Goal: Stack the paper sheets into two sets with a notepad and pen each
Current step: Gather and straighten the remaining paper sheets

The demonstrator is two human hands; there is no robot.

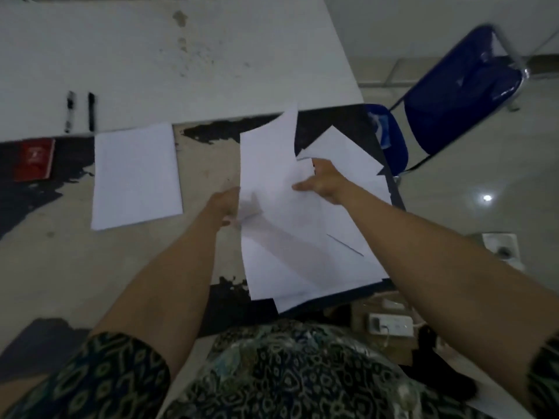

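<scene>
Both forearms bare from above the elbow down to the left hand [225,207] and right hand [323,181]. No rings, watch or bracelets visible on either. Short dark patterned fabric sleeves [99,376] with green-teal ornamental motifs, batik-like. Same dark patterned fabric garment front [290,373] below and between the hands, with paler greenish-cream patches.

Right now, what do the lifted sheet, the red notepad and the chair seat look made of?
Lifted sheet: thin matte white paper; its top corner curls and a shadow shows through it.
Red notepad: probably card or plastic-coated cover, flat red with pale print; too blurred to be sure.
Chair seat: likely vinyl or similar padding, glossy blue with bright highlights, on a slim frame that looks like metal.
</scene>
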